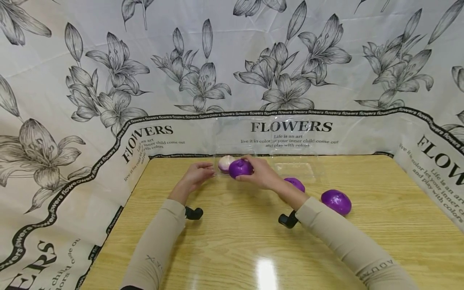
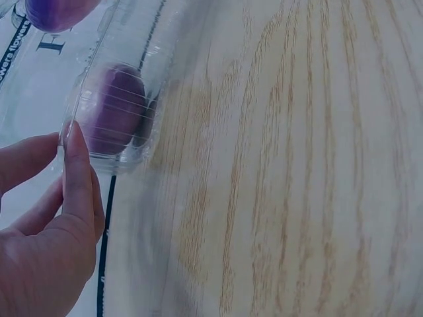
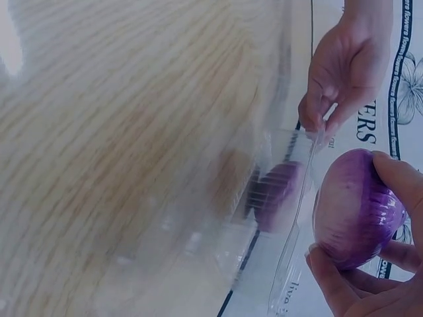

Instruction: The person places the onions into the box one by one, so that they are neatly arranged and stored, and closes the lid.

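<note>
The flowered cloth [image 1: 268,92] rises like a wall beyond the clear plastic container [image 1: 294,170], with its strip of lettering showing through the plastic. I'd guess it hangs there simply as a plain backdrop. In front of the container spreads the wood-grain table [image 1: 232,245], giving both arms room. The beige sleeves [image 1: 156,241] reach forward toward the container from either side, probably so the two hands can work at it together.

The container itself sits at the table's far edge, and its thin, see-through walls look flimsy; that may be why it gets a second hand. At its left end the left hand [image 1: 197,175] pinches the rim between thumb and fingers, lightly by the look of it, likely to steady it. The right hand [image 1: 262,173] is wrapped round a glossy purple onion [image 1: 241,169], thumb on one side and fingers on the other, which seems a sensible hold for something round and slick. That onion is up at the container's left half; whether it touches the plastic, I can't tell.

Behind it a pale-topped onion [image 1: 225,162] lies in the container's left end, where the walls should stop it rolling. Two loose onions are to the container's front right: the nearer one [image 1: 297,184] just beside it, partly behind the forearm, and the farther one [image 1: 336,201] well apart, both within easy reach of the right hand.
</note>
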`<state>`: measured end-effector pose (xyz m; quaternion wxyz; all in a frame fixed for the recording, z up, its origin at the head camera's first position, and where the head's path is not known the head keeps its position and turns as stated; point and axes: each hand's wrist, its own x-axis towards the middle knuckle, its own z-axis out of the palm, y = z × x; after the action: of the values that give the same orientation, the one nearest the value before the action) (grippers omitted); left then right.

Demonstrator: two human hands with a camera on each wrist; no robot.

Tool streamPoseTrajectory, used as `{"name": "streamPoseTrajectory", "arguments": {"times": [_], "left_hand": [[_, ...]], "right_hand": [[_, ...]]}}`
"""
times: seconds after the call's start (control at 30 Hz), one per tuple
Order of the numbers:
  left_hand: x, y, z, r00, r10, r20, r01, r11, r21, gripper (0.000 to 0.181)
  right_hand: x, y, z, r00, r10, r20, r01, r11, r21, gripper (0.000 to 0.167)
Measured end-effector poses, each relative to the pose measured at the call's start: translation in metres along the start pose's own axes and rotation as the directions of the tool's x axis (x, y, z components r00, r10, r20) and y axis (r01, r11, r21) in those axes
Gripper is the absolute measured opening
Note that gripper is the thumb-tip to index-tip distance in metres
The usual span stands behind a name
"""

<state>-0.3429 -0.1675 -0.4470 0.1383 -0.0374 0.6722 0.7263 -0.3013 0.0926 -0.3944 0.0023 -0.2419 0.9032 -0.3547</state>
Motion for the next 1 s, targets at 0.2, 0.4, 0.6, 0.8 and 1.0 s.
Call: {"name": "streamPoseTrajectory", "arguments": {"times": [0.2, 0.4, 0.6, 0.8, 1.0], "left_hand": [[-0.001, -0.001, 0.000, 1.000, -0.007, -0.001, 0.007, 1.000, -0.003, 0.050], [-0.001, 0.000, 0.001, 1.000, -0.003, -0.001, 0.003, 1.000, 0.001, 0.050], [0.000, 0.000, -0.001, 1.000, 0.004, 0.001, -0.004, 1.000, -0.003, 0.049], [0.001, -0.001, -0.002, 1.000, 0.011, -0.002, -0.011, 1.000, 0.003, 0.048], [0.000, 0.000, -0.001, 1.000, 0.004, -0.004, -0.004, 1.000, 0.005, 0.048]], "right_hand": [[0.005, 0.007, -0.003, 1.000, -0.017, -0.020, 0.017, 0.999, -0.040, 0.077], [0.012, 0.015, -0.008, 1.000, -0.010, -0.022, 0.008, 0.995, -0.103, 0.077], [0.020, 0.021, -0.012, 1.000, 0.010, -0.016, -0.012, 0.992, -0.126, 0.076], [0.026, 0.023, -0.013, 1.000, 0.019, -0.015, -0.021, 0.992, -0.121, 0.072], [0.034, 0.029, -0.012, 0.999, 0.037, -0.032, -0.041, 0.990, -0.132, 0.070]]}}
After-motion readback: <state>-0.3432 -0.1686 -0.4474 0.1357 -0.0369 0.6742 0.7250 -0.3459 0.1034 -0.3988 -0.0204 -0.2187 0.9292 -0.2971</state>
